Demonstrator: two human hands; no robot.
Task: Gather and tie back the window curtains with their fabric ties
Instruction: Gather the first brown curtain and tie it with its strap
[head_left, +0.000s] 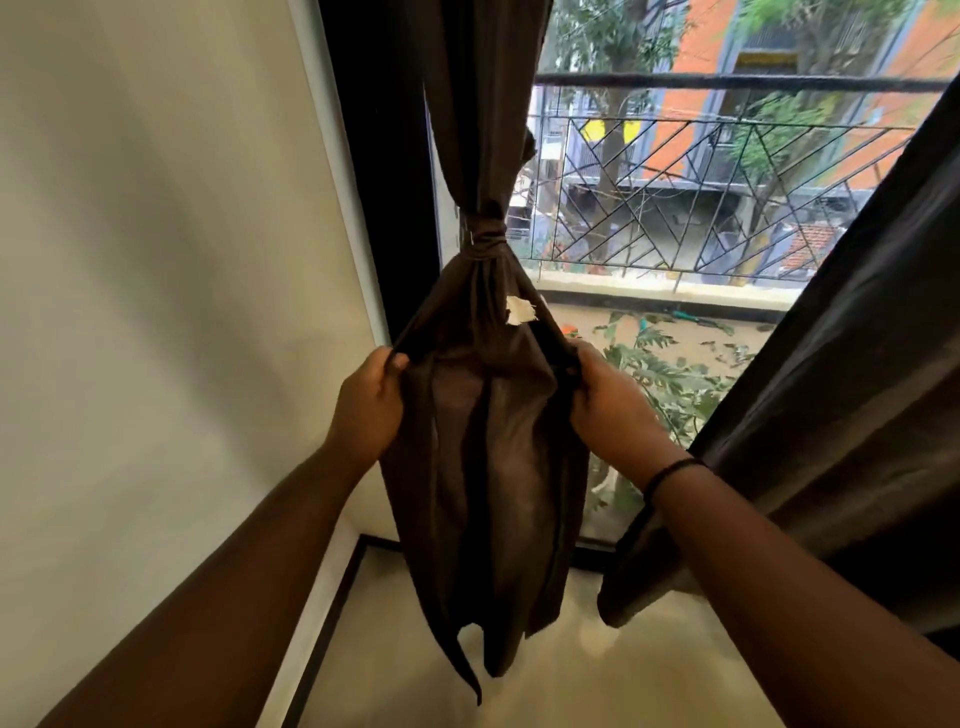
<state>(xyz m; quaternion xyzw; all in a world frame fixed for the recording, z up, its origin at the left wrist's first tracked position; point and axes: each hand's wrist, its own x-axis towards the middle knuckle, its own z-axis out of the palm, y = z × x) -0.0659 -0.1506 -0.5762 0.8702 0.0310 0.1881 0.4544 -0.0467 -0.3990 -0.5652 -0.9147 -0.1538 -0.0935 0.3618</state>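
The dark brown left curtain (483, 447) hangs at the window's left side, gathered into a narrow neck by a fabric tie (485, 240) wound round it. Below the tie the cloth fans out, with a small white label (521, 310) on it. My left hand (366, 402) pinches the curtain's left edge and my right hand (605, 400) grips its right edge, both just under the fanned part. A second dark curtain (852, 395) hangs loose and slanted at the right.
A cream wall (171, 260) stands at the left with a dark window frame (384, 208) beside it. Behind the glass are a black metal balcony railing (727, 171), plants and buildings. The pale floor (571, 675) lies below with a dark skirting strip.
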